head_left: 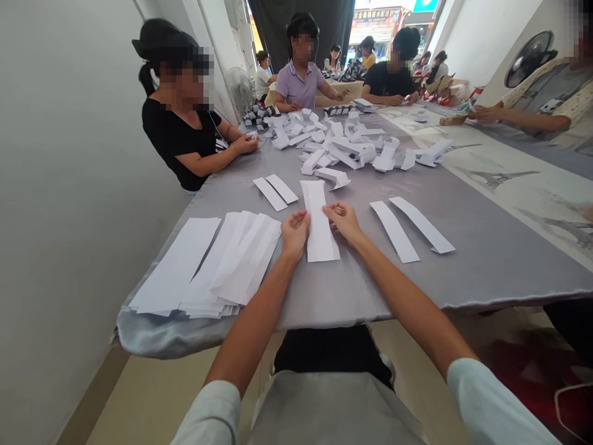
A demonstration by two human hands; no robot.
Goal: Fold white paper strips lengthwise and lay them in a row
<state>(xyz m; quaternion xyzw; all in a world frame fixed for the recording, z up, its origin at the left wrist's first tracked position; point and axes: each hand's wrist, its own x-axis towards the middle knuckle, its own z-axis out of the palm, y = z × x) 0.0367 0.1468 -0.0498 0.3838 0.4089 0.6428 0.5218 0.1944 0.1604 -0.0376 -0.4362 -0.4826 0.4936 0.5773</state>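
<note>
Hands half-closed | left hand [294,233] and right hand [341,221] pinch opposite long edges of paper strip [319,242], directly between them | even pressure keeps it straight | paper stack [236,262] at 9 o'clock | loose strips [395,232] at 3 o'clock | folded pieces [333,145] at 12 o'clock

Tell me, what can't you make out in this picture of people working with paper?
All in the head view:
The strip: its middle edges are hidden by the left hand and right hand.
The stack: its lower sheets are hidden by the top ones.
The co-worker by the wall: what they hold is hidden by their hands and too small.
The shop sign: its lettering is too small and blurred.
The co-worker on the right: cut off by the picture's edge.
</note>
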